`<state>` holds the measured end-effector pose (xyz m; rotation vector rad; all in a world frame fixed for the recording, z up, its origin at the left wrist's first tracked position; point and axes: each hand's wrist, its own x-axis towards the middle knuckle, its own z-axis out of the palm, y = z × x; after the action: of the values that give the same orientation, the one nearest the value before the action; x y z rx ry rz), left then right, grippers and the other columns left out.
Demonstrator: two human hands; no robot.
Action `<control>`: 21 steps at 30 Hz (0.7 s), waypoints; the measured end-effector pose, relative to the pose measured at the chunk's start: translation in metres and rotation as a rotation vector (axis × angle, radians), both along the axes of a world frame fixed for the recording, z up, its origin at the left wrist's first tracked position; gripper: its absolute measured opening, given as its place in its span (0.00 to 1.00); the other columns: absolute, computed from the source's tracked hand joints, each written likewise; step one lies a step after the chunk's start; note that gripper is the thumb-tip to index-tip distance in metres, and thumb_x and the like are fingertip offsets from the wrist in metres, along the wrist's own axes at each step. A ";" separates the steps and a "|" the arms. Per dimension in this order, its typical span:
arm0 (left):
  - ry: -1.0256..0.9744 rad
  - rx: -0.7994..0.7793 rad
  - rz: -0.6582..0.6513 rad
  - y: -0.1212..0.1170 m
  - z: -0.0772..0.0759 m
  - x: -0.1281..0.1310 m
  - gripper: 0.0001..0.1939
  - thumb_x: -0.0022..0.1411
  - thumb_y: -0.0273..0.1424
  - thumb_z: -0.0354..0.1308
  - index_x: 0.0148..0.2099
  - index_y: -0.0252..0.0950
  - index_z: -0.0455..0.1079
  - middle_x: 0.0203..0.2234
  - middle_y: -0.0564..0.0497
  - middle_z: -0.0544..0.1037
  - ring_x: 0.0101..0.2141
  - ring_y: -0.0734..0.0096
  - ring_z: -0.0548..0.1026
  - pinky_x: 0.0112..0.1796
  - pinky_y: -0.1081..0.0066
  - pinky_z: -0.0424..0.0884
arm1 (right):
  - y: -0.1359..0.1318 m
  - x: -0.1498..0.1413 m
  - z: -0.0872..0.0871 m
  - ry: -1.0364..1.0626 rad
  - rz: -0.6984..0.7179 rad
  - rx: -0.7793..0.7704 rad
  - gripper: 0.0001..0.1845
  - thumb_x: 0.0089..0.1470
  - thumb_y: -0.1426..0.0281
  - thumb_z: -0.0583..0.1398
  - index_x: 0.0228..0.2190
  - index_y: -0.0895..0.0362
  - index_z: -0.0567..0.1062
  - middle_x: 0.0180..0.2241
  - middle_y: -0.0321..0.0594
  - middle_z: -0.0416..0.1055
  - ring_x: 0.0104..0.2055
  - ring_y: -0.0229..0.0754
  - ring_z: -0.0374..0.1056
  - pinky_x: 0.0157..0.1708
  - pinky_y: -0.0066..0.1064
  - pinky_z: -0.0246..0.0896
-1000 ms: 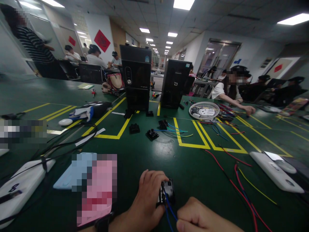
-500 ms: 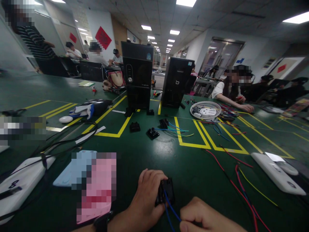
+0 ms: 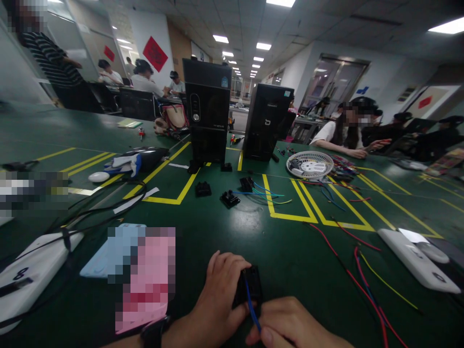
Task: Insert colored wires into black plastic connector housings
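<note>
At the near middle of the table, my left hand [image 3: 224, 290] is closed around the left side of a small black plastic block [image 3: 256, 282], which looks like a terminal block or socket. Blue wire [image 3: 249, 295] runs from the block's top towards me. My right hand [image 3: 290, 321] pinches that wire close to the block's near edge, thumb and finger together. Where the wire enters the block is too dark to make out. Similar black blocks lie farther off: one bare [image 3: 203, 189], one with a blue wire [image 3: 229, 198], and one with several coloured wires [image 3: 247, 184].
Pink [image 3: 148, 280] and blue [image 3: 116, 251] flat items lie left, beside a white case [image 3: 36, 275] and black cables. Red wires [image 3: 348, 273] and a white device [image 3: 416, 258] lie right. Two black computer towers [image 3: 208, 116] stand ahead, near a white basket [image 3: 310, 165]. A person [image 3: 348, 130] sits at the far right.
My right hand has moved left and closer to the block along the blue wire. My left hand keeps its hold. The person at the far right has raised a hand from the table.
</note>
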<state>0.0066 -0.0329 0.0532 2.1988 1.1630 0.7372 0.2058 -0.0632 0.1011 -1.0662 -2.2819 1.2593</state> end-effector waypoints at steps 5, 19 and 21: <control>-0.011 0.044 0.027 0.001 -0.007 0.002 0.25 0.47 0.22 0.57 0.49 0.42 0.60 0.45 0.50 0.71 0.49 0.56 0.65 0.57 0.46 0.46 | 0.008 -0.005 -0.018 0.215 -0.150 -0.227 0.28 0.61 0.50 0.52 0.34 0.59 0.80 0.27 0.40 0.70 0.28 0.37 0.65 0.29 0.27 0.58; -0.015 0.006 0.001 0.000 -0.004 0.000 0.27 0.48 0.21 0.57 0.51 0.43 0.60 0.47 0.51 0.72 0.54 0.54 0.63 0.58 0.44 0.46 | 0.011 -0.006 -0.028 0.342 -0.336 -0.669 0.28 0.51 0.46 0.60 0.24 0.60 0.70 0.14 0.29 0.61 0.13 0.28 0.51 0.13 0.20 0.44; -0.006 0.016 -0.001 0.000 -0.005 -0.001 0.28 0.48 0.21 0.57 0.51 0.43 0.60 0.47 0.51 0.72 0.54 0.54 0.63 0.58 0.44 0.45 | 0.011 -0.005 -0.023 0.349 -0.317 -0.637 0.27 0.53 0.47 0.58 0.24 0.60 0.70 0.12 0.27 0.58 0.12 0.27 0.48 0.12 0.21 0.39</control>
<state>0.0059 -0.0329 0.0485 2.2089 1.1568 0.7546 0.2005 -0.0520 0.0779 -1.2146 -1.4128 1.9002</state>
